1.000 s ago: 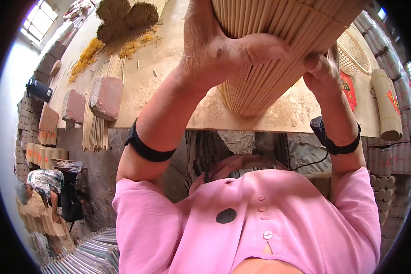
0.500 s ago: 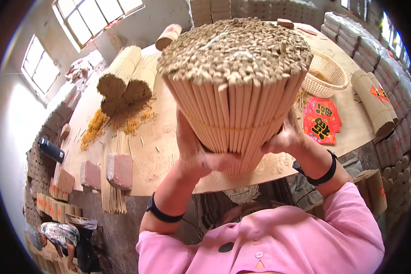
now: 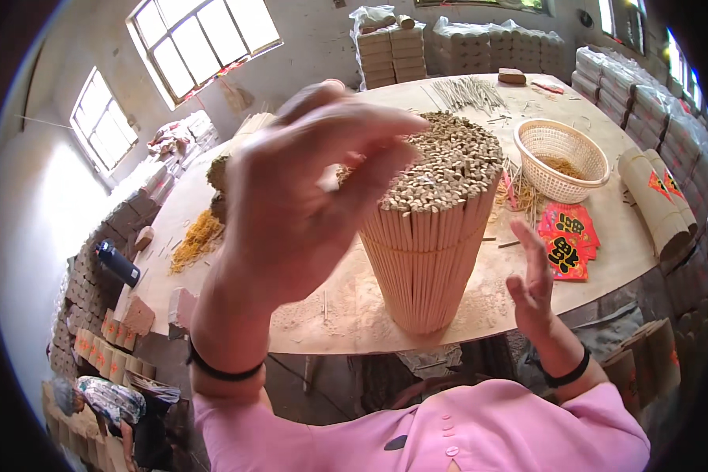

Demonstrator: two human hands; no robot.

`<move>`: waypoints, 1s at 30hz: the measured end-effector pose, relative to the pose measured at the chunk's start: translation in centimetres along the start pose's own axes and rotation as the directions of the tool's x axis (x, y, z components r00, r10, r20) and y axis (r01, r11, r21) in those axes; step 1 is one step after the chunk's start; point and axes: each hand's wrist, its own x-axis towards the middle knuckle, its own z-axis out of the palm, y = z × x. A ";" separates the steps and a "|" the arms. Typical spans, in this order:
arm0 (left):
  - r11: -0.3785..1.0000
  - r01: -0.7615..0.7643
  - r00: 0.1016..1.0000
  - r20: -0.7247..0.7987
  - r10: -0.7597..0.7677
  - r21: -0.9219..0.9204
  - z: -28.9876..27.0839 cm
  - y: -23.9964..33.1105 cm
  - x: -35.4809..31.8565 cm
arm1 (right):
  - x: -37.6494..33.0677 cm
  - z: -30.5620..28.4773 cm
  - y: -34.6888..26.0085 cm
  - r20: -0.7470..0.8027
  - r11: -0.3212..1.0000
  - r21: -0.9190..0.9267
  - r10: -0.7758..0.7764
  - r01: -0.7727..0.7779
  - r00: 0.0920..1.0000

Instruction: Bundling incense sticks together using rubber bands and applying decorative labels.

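A thick bundle of tan incense sticks stands upright on the wooden table, a thin yellowish band around its upper part. Raised in front of its upper left edge is my left hand, slightly blurred, with thumb and fingers curved but apart and nothing visible between them. It hides part of the bundle's top and the stick bundles behind. To the right of the standing bundle my right hand is held up open, fingers spread, holding nothing. Red printed packets lie just beyond that hand.
A cream plastic basket holds yellow rubber bands; more rubber bands lie at left. Wrapped bundles rest at the right edge. Pinkish bricks, a dark bottle and a bent-over person are at left. Wrapped stacks line the walls.
Both hands have let go of the stick bundle, which was tilted between them and now stands on the table. My left hand has risen; my right has drawn away rightward.
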 end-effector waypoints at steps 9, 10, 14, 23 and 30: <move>0.976 0.219 0.885 0.421 -0.200 0.005 1.5 1.2 5.7 | -4.7 0.8 6.5 -0.133 0.953 -0.239 0.156 -0.185 0.979; 0.958 0.287 0.859 0.451 -0.243 -0.030 1.3 1.2 6.0 | -4.6 0.7 6.5 -0.091 0.941 -0.261 0.197 -0.214 0.976; 0.994 0.097 0.811 0.575 -0.112 0.056 0.9 0.6 7.3 | -4.6 0.3 5.8 -0.089 0.950 -0.253 0.169 -0.186 0.982; 0.955 0.277 0.847 0.496 -0.190 -0.107 -0.7 3.5 7.3 | -4.9 0.5 6.1 -0.121 0.952 -0.208 0.203 -0.225 0.972; 0.866 0.500 0.627 0.692 -0.358 -0.005 -0.2 7.0 -11.9 | -3.3 -0.4 4.2 0.029 0.895 0.181 0.408 -0.406 0.912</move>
